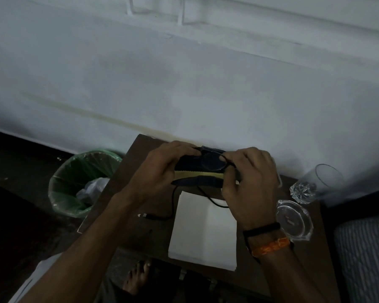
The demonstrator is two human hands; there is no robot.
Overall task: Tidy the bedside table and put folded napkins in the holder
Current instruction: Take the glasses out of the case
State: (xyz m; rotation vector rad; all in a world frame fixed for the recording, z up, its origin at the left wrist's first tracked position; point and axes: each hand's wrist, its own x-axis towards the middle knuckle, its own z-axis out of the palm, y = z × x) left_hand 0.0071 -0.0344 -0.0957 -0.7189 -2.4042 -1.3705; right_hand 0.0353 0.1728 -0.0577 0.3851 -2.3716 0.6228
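Table [140,226] dark wood, under both hands. Napkins [202,232], white stack, just below the hands, not yet in the holder. Left hand [162,169] and right hand [247,184] both grip a dark holder [197,165] by its ends. Cable [173,206] trails beneath; risk: snagging, dragging napkins off.

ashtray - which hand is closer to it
Right. The right hand grips the dark holder's right end, its wrist right beside the glass ashtray. The left hand grips the holder's left end, farther off.
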